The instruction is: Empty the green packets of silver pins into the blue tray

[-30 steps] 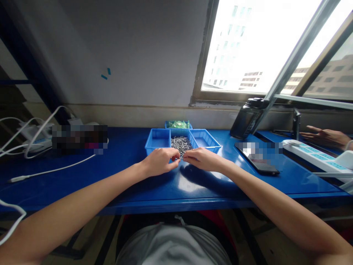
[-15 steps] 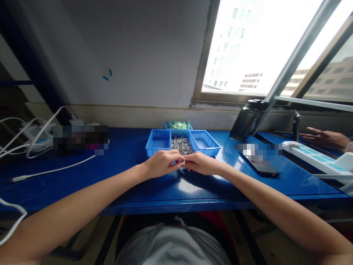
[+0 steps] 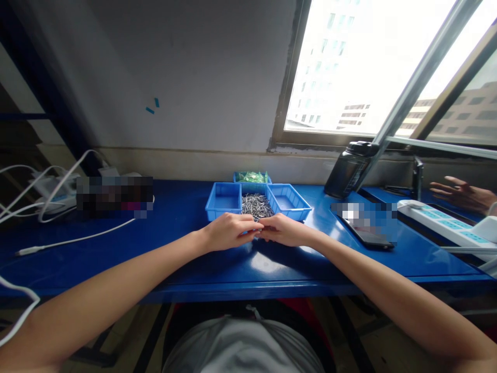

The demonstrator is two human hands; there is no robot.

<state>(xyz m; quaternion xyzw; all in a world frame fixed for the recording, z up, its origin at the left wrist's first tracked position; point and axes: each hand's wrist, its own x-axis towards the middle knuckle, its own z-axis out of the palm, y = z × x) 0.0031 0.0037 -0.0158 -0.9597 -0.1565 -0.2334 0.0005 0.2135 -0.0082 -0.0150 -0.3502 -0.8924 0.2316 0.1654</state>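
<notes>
My left hand (image 3: 229,230) and my right hand (image 3: 281,229) meet at the fingertips, just in front of the blue bins. Both sets of fingers are pinched together; whatever small piece lies between them is hidden. Right behind the fingertips is a heap of small metal pins or screws (image 3: 257,204), filling the middle bin. A blue bin (image 3: 224,198) stands to the left of the heap, and another blue bin (image 3: 289,199) stands to its right. At the back, a smaller blue bin holds green plastic packets (image 3: 252,177).
A dark water bottle (image 3: 349,168) and a phone (image 3: 367,228) are on the right of the blue table (image 3: 186,269). Farther right lie a white power strip (image 3: 446,223) and another person's hand (image 3: 462,194). White cables (image 3: 85,238) cross the left side.
My fingers have closed up slightly, and the small light gap seen between the fingertips is now covered. The other person's hand at the right has shifted a little.
</notes>
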